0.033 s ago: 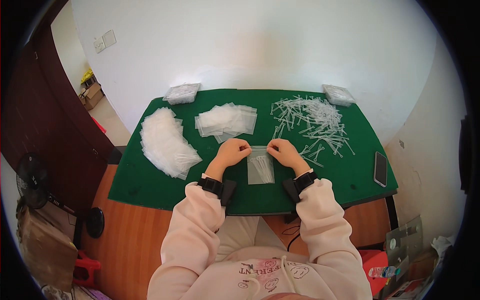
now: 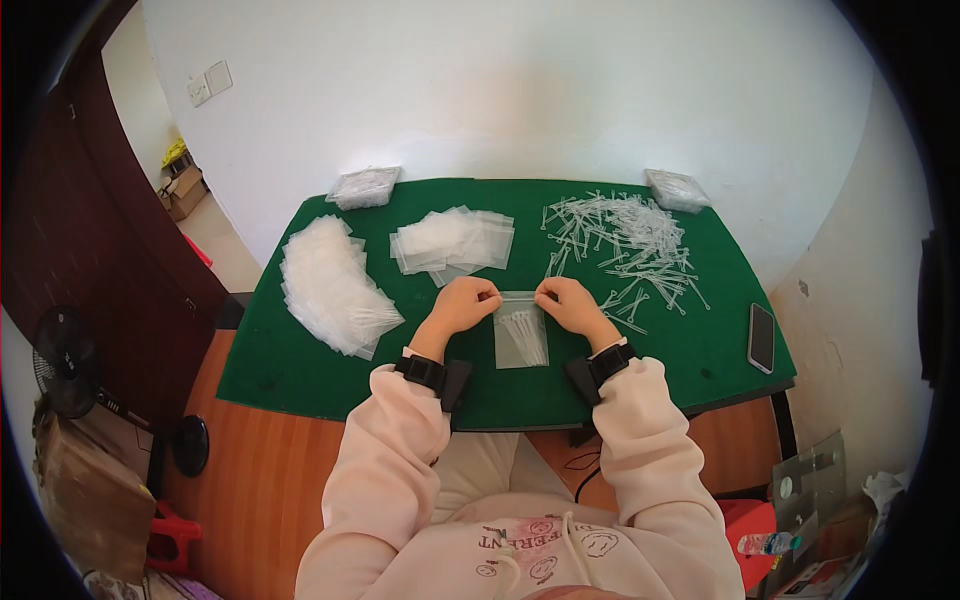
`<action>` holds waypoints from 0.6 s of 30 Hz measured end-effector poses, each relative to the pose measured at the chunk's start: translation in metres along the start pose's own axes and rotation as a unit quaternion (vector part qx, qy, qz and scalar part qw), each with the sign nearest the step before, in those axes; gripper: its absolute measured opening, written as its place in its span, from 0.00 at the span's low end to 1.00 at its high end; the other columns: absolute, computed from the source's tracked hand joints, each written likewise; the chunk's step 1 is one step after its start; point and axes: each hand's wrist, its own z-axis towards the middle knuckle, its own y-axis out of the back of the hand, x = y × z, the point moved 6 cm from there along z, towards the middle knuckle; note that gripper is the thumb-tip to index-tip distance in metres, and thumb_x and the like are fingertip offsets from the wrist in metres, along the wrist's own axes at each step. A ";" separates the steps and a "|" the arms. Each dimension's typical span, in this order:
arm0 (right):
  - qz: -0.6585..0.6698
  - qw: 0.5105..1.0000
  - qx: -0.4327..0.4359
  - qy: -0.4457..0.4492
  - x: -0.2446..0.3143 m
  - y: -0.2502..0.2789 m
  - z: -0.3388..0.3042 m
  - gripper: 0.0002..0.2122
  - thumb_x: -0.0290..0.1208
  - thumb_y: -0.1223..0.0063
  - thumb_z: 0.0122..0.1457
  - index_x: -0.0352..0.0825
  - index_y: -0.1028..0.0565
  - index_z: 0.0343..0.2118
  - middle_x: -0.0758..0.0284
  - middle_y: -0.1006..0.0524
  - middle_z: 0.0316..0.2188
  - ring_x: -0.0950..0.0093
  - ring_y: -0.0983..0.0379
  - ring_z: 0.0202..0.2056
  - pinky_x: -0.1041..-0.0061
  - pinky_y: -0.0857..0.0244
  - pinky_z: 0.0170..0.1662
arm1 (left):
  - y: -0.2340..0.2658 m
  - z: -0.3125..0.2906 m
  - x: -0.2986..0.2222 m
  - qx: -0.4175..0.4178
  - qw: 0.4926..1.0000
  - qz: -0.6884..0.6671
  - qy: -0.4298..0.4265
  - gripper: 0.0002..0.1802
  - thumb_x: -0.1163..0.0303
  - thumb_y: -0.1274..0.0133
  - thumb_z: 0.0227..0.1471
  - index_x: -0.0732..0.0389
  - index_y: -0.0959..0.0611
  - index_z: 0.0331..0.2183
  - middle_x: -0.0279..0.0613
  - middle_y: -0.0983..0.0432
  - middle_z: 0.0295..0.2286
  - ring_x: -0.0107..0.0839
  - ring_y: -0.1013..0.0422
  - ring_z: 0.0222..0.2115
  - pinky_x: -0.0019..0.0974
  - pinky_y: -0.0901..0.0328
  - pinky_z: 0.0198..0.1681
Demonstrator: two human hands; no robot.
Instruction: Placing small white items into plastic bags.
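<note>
A clear zip bag (image 2: 521, 345) lies flat near the front middle of the green table, with several thin clear plastic sticks with looped ends (image 2: 524, 332) inside. My left hand (image 2: 464, 306) pinches the bag's top left corner between thumb and finger. At the top right corner, my right hand (image 2: 570, 305) pinches it likewise. Beyond my right hand spreads a loose heap of the same looped sticks (image 2: 630, 240). Empty-looking zip bags (image 2: 455, 240) are piled beyond my left hand. Farther left, overlapping bags (image 2: 335, 285) form a long pile, with sticks visible in the nearest one.
Green cloth (image 2: 450, 390) covers the table. Clear packs (image 2: 365, 187) stand at its back left corner, and another pack (image 2: 678, 190) at the back right. A phone (image 2: 761, 338) lies by the right edge. A white wall (image 2: 500, 90) rises directly behind.
</note>
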 end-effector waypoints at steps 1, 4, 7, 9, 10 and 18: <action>-0.005 1.000 -0.011 0.001 -0.001 0.001 -0.001 0.06 0.29 0.51 0.49 0.31 0.27 0.25 0.64 0.28 0.20 0.71 0.33 0.23 0.76 0.39 0.27 | 0.001 0.000 0.000 0.001 1.000 -0.002 0.006 0.10 0.64 0.48 0.38 0.61 0.21 0.21 0.41 0.26 0.18 0.36 0.31 0.19 0.34 0.37 0.24; -0.017 0.999 -0.031 0.004 -0.001 0.002 -0.002 0.06 0.29 0.50 0.49 0.31 0.27 0.25 0.64 0.29 0.20 0.72 0.34 0.23 0.75 0.39 0.27 | 0.000 -0.001 -0.006 0.005 1.000 0.014 0.002 0.10 0.64 0.48 0.37 0.61 0.21 0.20 0.41 0.26 0.18 0.37 0.31 0.20 0.34 0.37 0.24; -0.002 0.999 -0.054 0.005 0.004 -0.001 -0.002 0.05 0.28 0.51 0.48 0.32 0.28 0.24 0.61 0.28 0.21 0.65 0.32 0.24 0.72 0.38 0.28 | -0.006 -0.003 -0.011 0.008 0.999 0.051 -0.016 0.10 0.64 0.48 0.36 0.61 0.22 0.20 0.41 0.27 0.18 0.38 0.31 0.20 0.35 0.37 0.24; 0.011 0.999 -0.045 0.020 0.010 -0.007 -0.003 0.05 0.28 0.51 0.48 0.32 0.28 0.25 0.61 0.28 0.21 0.65 0.32 0.24 0.72 0.38 0.28 | -0.010 -0.003 -0.020 -0.030 0.996 0.059 -0.067 0.09 0.65 0.49 0.36 0.61 0.22 0.19 0.42 0.27 0.17 0.40 0.31 0.20 0.37 0.37 0.24; 0.025 0.998 -0.036 0.034 0.015 -0.011 -0.003 0.05 0.28 0.51 0.48 0.32 0.28 0.25 0.61 0.28 0.21 0.65 0.32 0.24 0.72 0.39 0.28 | -0.010 -0.003 -0.024 -0.048 0.993 0.063 -0.093 0.09 0.65 0.49 0.36 0.61 0.22 0.18 0.42 0.27 0.17 0.41 0.31 0.21 0.38 0.37 0.24; 0.017 0.999 -0.041 0.016 0.008 -0.004 0.000 0.05 0.28 0.51 0.49 0.31 0.28 0.25 0.63 0.30 0.20 0.70 0.34 0.23 0.74 0.40 0.27 | -0.001 -0.003 -0.024 -0.066 0.994 0.030 -0.079 0.09 0.65 0.49 0.37 0.61 0.22 0.19 0.43 0.27 0.17 0.42 0.31 0.21 0.39 0.38 0.23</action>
